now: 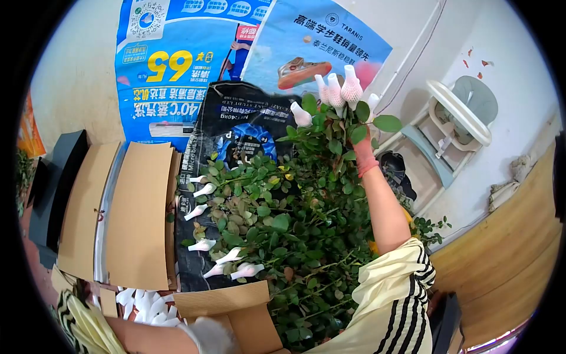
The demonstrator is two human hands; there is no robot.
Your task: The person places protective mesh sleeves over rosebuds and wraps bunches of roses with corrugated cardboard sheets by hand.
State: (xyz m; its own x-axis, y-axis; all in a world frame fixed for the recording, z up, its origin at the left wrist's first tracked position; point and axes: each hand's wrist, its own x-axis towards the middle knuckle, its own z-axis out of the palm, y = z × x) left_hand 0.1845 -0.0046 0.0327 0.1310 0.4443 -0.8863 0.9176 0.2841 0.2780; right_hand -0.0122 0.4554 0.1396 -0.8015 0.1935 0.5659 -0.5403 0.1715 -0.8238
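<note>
at nine o'clock from the heap of leafy stems [306, 251], folded cardboard [138, 218] leans upright. round at eight o'clock lies a pile of loose white sleeves [150, 307]. back at nine, several sleeved buds [201, 245] stick out along the heap's edge, their tips pointing away from the leaves. at half past seven hangs the left hand [210, 337], a pale grey blur near a corrugated flap [224, 299]; i cannot tell whether its fingers are spread or pressed together, and i see nothing held in it. towards eleven, a black sack [239, 100] shows behind the leaves.

between twelve and one, a bunch of sleeved buds [352, 91] stands up above the heap, white tips on top. just beside it, at one o'clock, is the right hand [367, 154], reddish at the wrist. it seems to be steadying the bunch, but leaves cover the fingers, so i cannot tell how they close.

i judge the step in hand to be gathering sleeved stems. the next move seems to call for keeping the heads level and easing the tangled leaves apart without bending a neck.
</note>
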